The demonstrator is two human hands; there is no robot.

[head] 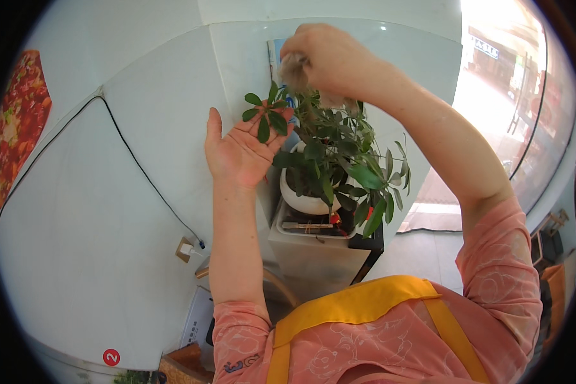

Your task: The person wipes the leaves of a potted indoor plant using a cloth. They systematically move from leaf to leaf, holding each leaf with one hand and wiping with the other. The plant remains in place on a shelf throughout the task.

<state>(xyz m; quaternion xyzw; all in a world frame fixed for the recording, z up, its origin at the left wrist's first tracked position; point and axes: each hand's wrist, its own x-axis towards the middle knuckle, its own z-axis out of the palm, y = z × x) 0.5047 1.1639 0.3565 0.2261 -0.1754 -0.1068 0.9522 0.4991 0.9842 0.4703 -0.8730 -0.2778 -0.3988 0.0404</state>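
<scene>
A leafy green potted plant (pixel 338 149) stands in a round white pot (pixel 307 201) before me. My left hand (pixel 245 149) is palm up with the thumb apart, under one of its leaf clusters (pixel 266 117); the leaves lie over the fingers. Above the plant, my right hand (pixel 314 57) is closed on a crumpled greyish cloth (pixel 295 72), blurred at its edges, and part of the cloth hangs below the hand.
Under the pot is a white tray (pixel 288 229) on a light cabinet (pixel 312 259). A black cable (pixel 137 168) runs along the white wall to a socket (pixel 183 249) at the left. Behind the plant stands a blue-and-white object (pixel 277 46). A bright glass doorway (pixel 499 110) is at the right.
</scene>
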